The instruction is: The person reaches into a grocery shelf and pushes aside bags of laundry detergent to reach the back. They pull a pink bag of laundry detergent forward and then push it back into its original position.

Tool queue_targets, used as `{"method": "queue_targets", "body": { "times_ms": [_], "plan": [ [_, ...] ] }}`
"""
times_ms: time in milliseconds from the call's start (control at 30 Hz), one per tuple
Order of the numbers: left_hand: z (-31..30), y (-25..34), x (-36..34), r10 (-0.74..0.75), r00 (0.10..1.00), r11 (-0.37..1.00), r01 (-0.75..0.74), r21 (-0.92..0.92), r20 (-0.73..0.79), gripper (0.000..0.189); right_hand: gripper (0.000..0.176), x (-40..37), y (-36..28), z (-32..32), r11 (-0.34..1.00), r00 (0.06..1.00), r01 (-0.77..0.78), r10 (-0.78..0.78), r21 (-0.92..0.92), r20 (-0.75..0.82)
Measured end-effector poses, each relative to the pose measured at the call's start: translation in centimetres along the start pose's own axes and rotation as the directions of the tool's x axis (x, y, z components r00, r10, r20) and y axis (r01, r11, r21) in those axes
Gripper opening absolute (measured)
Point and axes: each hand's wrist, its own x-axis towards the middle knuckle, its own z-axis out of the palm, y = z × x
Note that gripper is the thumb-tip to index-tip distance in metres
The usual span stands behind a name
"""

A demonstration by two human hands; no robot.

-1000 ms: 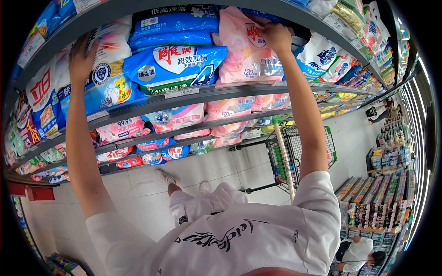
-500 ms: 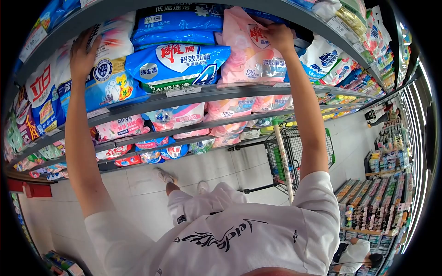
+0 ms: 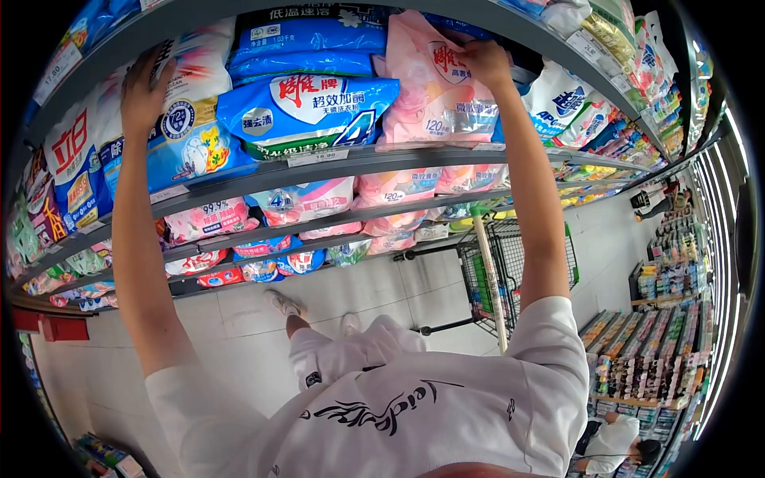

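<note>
Pink bag (image 3: 422, 92) against right hand (image 3: 488, 62)

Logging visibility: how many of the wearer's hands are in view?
2: left hand, against a white-and-blue bag; right hand, at the upper right of a pink bag.

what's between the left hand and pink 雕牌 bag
In the head view: part of the white-topped bag, then the blue 雕牌 washing powder bag, with more blue bags behind.

On my feed I get bright light, strip lights (image 3: 726, 287) glaring far right, sheen on the pink bag (image 3: 414, 92), fisheye-bowed shelves (image 3: 239, 182).
</note>
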Motion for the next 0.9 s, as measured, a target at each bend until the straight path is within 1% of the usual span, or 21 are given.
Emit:
{"method": "queue_targets", "body": {
  "times_ms": [200, 333, 400, 600, 733, 800, 900],
  "plan": [
    [-0.08, 0.06, 0.04, 0.006, 1.000, 1.000, -0.006, 0.000, -0.001, 0.053, 0.027, -0.09, 0.08, -0.45, 0.998, 0.999, 0.026, -0.028, 0.058, 0.033],
    [-0.42, 0.45, 0.01, 0.001, 1.000, 1.000, -0.001, -0.016, -0.001, 0.053, 0.026, -0.15, -0.26, -0.42, 0.998, 0.998, -0.008, 0.005, 0.059, 0.056],
    [-0.43, 0.55, -0.02, -0.006, 1.000, 1.000, 0.007, 0.004, -0.006, 0.053, 0.027, -0.15, -0.37, -0.41, 0.998, 0.998, -0.010, 0.007, 0.054, 0.065],
    [-0.14, 0.19, 0.01, -0.006, 1.000, 1.000, 0.006, 0.011, -0.003, 0.053, 0.028, -0.07, -0.16, -0.68, 0.998, 0.995, 0.019, -0.026, 0.066, 0.096],
    [-0.11, 0.11, 0.10, 0.009, 1.000, 1.000, -0.009, -0.010, 0.000, 0.053, 0.026, 0.00, -0.35, -0.67, 0.996, 0.993, -0.035, 0.026, 0.079, 0.112],
    [-0.08, 0.14, 0.02, 0.000, 1.000, 1.000, 0.000, 0.012, -0.004, 0.053, 0.024, 0.01, -0.51, -0.60, 0.992, 0.991, -0.069, 0.056, 0.103, 0.117],
    [-0.03, 0.09, -0.13, -0.005, 1.000, 0.999, 0.006, 0.035, -0.013, 0.053, 0.023, 0.07, -0.58, -0.53, 0.992, 0.990, -0.079, 0.067, 0.096, 0.122]
  ]
}}
